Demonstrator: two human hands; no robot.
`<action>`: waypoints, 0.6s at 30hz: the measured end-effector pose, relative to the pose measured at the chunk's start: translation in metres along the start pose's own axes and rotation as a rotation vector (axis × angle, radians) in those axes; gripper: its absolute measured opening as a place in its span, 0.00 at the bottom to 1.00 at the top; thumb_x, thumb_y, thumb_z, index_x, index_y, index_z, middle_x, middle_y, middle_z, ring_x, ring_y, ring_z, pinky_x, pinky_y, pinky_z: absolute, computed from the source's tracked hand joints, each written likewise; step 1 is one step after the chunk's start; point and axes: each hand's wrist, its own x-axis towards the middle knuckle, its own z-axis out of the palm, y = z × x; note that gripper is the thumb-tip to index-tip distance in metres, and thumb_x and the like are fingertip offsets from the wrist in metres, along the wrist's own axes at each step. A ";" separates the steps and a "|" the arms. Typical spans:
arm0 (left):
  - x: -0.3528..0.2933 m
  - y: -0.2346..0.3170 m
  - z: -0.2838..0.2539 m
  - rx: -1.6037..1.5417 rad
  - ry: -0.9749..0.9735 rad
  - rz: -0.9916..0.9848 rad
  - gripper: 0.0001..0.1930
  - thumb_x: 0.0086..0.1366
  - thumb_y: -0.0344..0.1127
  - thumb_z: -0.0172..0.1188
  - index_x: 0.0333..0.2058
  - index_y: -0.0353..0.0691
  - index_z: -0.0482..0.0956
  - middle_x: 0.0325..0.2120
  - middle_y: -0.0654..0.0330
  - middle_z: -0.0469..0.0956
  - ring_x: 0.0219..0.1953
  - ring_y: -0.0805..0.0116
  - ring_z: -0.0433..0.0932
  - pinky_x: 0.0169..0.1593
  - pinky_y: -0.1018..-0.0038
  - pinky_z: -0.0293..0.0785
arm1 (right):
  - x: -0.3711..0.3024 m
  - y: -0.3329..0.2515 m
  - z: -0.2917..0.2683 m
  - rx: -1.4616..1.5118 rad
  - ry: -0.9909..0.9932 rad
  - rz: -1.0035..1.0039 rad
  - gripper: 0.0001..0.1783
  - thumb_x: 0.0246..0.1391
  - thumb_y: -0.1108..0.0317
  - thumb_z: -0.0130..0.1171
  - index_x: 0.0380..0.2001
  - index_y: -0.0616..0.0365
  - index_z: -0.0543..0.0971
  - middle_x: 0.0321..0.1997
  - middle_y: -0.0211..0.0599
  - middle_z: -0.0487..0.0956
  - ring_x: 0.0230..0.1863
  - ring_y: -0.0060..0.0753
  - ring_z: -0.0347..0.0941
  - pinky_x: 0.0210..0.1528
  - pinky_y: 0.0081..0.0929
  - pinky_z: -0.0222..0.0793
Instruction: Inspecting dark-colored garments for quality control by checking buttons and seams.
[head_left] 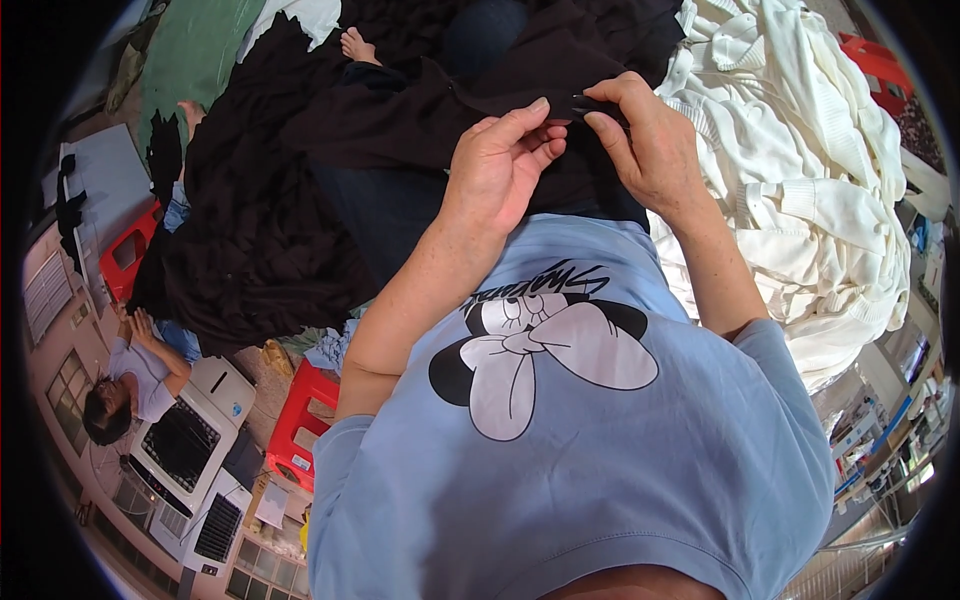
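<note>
My left hand (498, 165) is over my lap with its thumb and fingers closed on the edge of a dark garment (400, 125), whose cloth spreads across my legs. Close by on its right, my right hand (650, 150) pinches a small dark pointed tool (585, 108) between thumb and forefinger. It looks like thread snips, though the fingers hide much of it. The tool's tip points toward the left fingertips. Black cloth lies beneath both hands.
A big heap of dark garments (250, 230) lies to the left, and white ribbed knitwear (790, 200) is piled at the right. Red plastic stools (300, 420) stand at the left. Another person (140, 375) sits beyond a white air cooler (190, 440). A bare foot (360, 47) shows ahead.
</note>
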 end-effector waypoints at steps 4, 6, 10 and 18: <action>0.000 -0.001 -0.001 0.009 0.005 -0.003 0.06 0.69 0.31 0.65 0.36 0.33 0.83 0.34 0.53 0.81 0.41 0.63 0.80 0.48 0.66 0.78 | 0.000 0.002 0.004 -0.031 0.026 -0.062 0.10 0.62 0.65 0.63 0.43 0.55 0.78 0.37 0.37 0.79 0.36 0.43 0.80 0.36 0.35 0.73; 0.000 -0.001 -0.002 0.013 0.011 -0.002 0.06 0.69 0.31 0.65 0.36 0.32 0.83 0.34 0.53 0.81 0.41 0.63 0.81 0.48 0.66 0.78 | 0.001 0.002 0.007 -0.036 0.040 -0.074 0.09 0.61 0.64 0.64 0.42 0.55 0.78 0.35 0.36 0.78 0.36 0.43 0.79 0.36 0.36 0.73; 0.000 -0.001 -0.002 0.016 0.016 -0.002 0.06 0.69 0.31 0.65 0.37 0.32 0.84 0.33 0.53 0.81 0.40 0.63 0.81 0.48 0.66 0.79 | 0.002 0.003 0.011 -0.066 0.063 -0.111 0.09 0.60 0.65 0.65 0.41 0.54 0.78 0.35 0.34 0.78 0.35 0.41 0.79 0.35 0.35 0.73; 0.000 -0.002 -0.002 0.023 0.021 -0.001 0.07 0.69 0.31 0.65 0.35 0.32 0.85 0.32 0.53 0.83 0.40 0.63 0.82 0.48 0.66 0.79 | 0.003 0.004 0.011 -0.142 0.102 -0.189 0.09 0.58 0.66 0.67 0.40 0.54 0.79 0.36 0.33 0.79 0.34 0.39 0.79 0.35 0.33 0.73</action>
